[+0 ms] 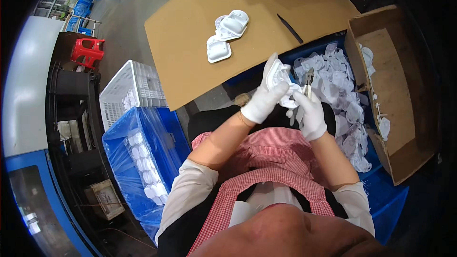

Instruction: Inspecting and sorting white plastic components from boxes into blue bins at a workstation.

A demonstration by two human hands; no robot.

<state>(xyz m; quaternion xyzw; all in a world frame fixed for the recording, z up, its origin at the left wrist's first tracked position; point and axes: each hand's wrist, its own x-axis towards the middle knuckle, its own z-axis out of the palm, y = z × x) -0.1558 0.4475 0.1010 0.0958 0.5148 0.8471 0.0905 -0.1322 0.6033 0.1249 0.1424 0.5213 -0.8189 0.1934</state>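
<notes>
In a white glove, my left hand (263, 101) is closed around a white moulded plastic part (276, 73), holding it tilted above my lap. My right hand (312, 118), gloved too, grips a pair of nippers (309, 77) with pale handles, their jaws pointing up and away from me. Its fingertips are close to the part's lower right side, where a bit of white plastic hangs; whether they touch is hard to tell. On the cardboard-topped table (185, 33) ahead lie several white plastic parts (219, 50), partly stacked.
A dark, slim blade-like tool (290, 28) lies on the cardboard. White plastic scraps (328, 78) fill a blue bin at right, beside an open cardboard box (397, 109). At left stand a lined blue crate (114, 138) with rows of white parts, a white basket (147, 78) and a red stool (87, 51).
</notes>
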